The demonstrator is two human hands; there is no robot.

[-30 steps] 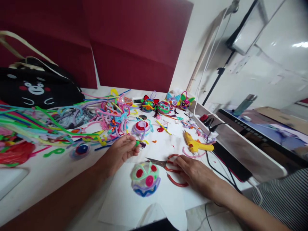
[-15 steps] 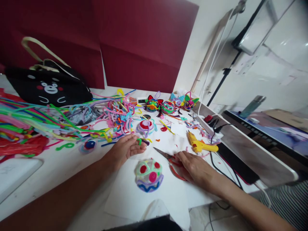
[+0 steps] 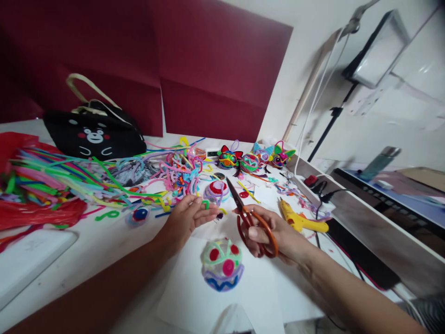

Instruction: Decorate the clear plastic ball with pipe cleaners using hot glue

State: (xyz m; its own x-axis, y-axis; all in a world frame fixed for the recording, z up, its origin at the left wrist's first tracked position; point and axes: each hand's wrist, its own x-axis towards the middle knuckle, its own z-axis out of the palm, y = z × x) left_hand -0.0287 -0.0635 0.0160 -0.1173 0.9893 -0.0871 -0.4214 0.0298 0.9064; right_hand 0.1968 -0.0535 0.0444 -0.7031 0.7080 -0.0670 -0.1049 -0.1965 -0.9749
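My left hand (image 3: 190,214) is closed on a short curled green pipe cleaner (image 3: 206,204), pinched at the fingertips. In my right hand (image 3: 274,229) are orange-handled scissors (image 3: 257,227), held up with the blades (image 3: 236,195) pointing away and to the left. Below and between both hands, a decorated ball (image 3: 222,265) with red discs, pale green loops and a blue zigzag lies on white paper (image 3: 184,287). Just beyond my left fingers a dark tuft (image 3: 219,215) lies on the table. Behind it sits another ball (image 3: 217,189) with a red top and lilac strands.
Bundles of coloured pipe cleaners (image 3: 69,181) spread across the left beside a black bag (image 3: 97,139). Several finished ornaments (image 3: 229,158) stand at the back. To the right lie a yellow glue gun (image 3: 302,220), a black slab (image 3: 361,253) and cables around a power strip (image 3: 311,182).
My right hand has picked the scissors up off the table, and their blades now tilt upward. My left hand still holds the green piece. The whole view has shifted slightly.
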